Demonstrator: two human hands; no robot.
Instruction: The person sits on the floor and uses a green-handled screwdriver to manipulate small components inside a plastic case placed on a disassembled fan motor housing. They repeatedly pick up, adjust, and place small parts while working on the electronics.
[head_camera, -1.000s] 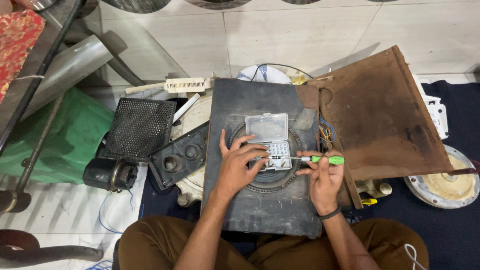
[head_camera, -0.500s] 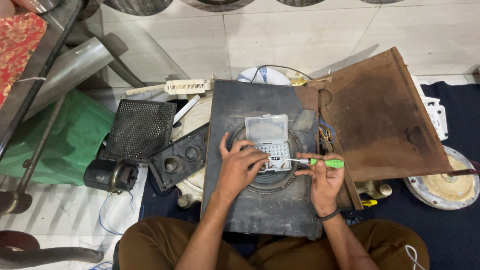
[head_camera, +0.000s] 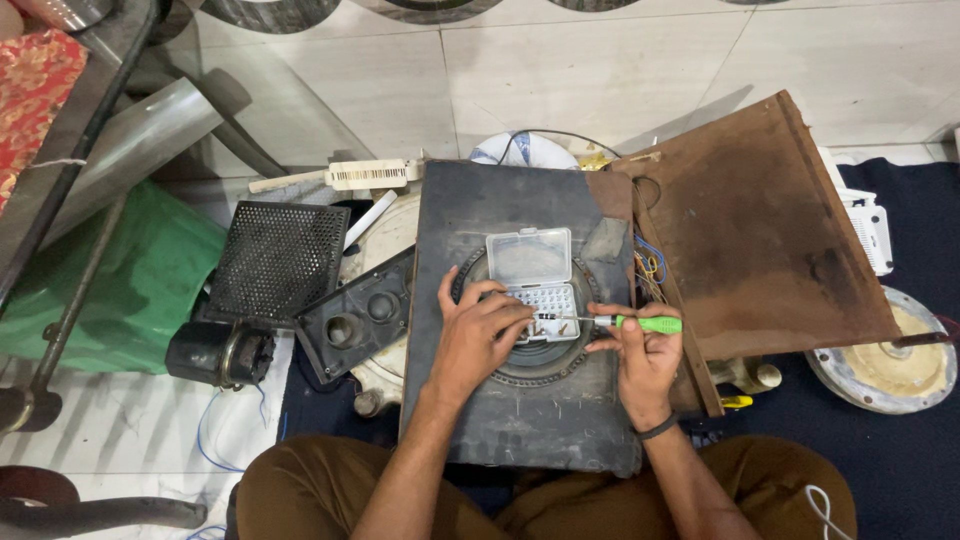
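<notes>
Gripping screwdriver — right hand (green handle)

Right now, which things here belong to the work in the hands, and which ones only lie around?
In use:
left hand on the small clear bit case
right hand holding the green-handled screwdriver
dark speaker panel under them

Lying about:
black mesh grille
brown board
small motor
green bag
white round part
</notes>
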